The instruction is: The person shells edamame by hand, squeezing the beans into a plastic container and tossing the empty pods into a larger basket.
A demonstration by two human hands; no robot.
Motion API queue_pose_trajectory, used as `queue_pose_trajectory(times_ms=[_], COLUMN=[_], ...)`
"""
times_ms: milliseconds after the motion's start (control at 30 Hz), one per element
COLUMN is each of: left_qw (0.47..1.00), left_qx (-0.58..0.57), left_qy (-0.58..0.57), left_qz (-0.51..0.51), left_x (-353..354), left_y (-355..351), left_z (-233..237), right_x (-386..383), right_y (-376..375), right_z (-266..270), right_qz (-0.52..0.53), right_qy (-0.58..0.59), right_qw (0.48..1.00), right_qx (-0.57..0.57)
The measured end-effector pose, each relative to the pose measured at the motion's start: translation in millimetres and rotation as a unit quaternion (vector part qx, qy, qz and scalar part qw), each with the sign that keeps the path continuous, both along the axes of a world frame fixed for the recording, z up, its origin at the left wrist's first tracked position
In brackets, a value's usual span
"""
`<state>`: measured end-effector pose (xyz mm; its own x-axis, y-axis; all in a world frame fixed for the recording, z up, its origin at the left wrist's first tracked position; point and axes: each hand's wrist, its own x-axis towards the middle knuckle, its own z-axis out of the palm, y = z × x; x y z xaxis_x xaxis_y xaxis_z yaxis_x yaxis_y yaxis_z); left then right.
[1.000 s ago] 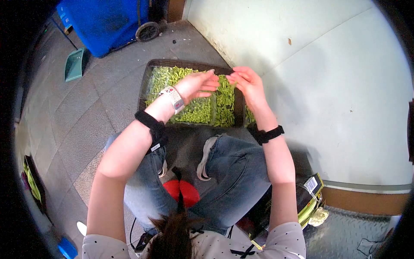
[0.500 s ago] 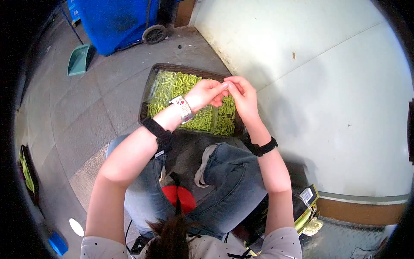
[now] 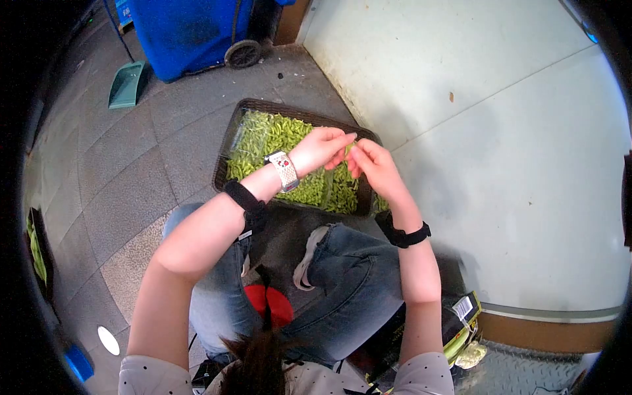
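Over the dark brown tray, my two hands meet with the fingertips close together. A small green bean pod shows between them, partly covered by fingers. My left hand, with a patterned watch on its wrist, pinches the pod from the left. Thumb and fingers of my right hand close on it from the right. Plump green pods fill much of the tray beneath. Shelled green beans lie in its lower middle, beside a clear plastic container at the left.
A white wall panel rises close on the right. Ahead stand a blue wheeled bin and a green dustpan. A black box with vegetables is by my right leg. A white round object lies at lower left.
Both hands have come slightly lower, and the right fingers have turned downward. A green pod now shows between the fingertips. The whole view has shifted a little.
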<state>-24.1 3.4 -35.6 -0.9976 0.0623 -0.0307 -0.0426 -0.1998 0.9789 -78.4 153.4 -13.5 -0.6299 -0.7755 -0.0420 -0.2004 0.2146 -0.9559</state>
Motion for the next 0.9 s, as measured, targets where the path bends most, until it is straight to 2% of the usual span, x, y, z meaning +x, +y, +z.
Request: queue_pose_trajectory(times_ms=[67,167,267,367,467,600,667,733,767,833,867,900], left_qw=[0.999,0.997,0.993,0.993,0.987,0.969,0.947,0.914,0.916,0.919,0.937,0.955], left_qx=[-0.031,-0.049,0.038,0.057,0.081,0.123,0.190,0.265,0.269,0.278,0.249,0.215], left_qy=[0.000,-0.014,-0.078,-0.082,-0.126,-0.207,-0.251,-0.301,-0.287,-0.260,-0.220,-0.188], left_qz=[-0.021,-0.049,-0.077,-0.064,-0.050,-0.053,-0.061,-0.063,-0.075,-0.101,-0.108,-0.074], left_x=[-1,1,3,0,3,8,6,7,7,7,6,8], left_y=[-1,-3,-5,-7,-7,-10,-13,-16,-17,-20,-22,-21], left_z=[-6,-5,0,-2,1,10,5,6,6,4,4,8], right_x=[3,7,-1,9,14,16,15,17,18,17,16,17], right_y=[-1,-1,3,-2,-4,-7,-9,-12,-13,-11,-11,-13], right_z=[-3,1,-5,3,9,11,10,12,13,12,12,12], right_qz=[0.013,0.022,-0.001,-0.042,-0.034,-0.004,0.002,0.007,0.010,-0.011,-0.022,-0.046], right_qy=[-0.012,0.038,0.265,0.456,0.630,0.729,0.764,0.784,0.794,0.776,0.768,0.740], right_qw=[1.000,0.997,0.962,0.887,0.771,0.679,0.641,0.616,0.604,0.628,0.639,0.671], right_qx=[0.020,0.063,0.060,0.051,0.083,0.084,0.075,0.068,0.065,0.049,0.040,0.032])
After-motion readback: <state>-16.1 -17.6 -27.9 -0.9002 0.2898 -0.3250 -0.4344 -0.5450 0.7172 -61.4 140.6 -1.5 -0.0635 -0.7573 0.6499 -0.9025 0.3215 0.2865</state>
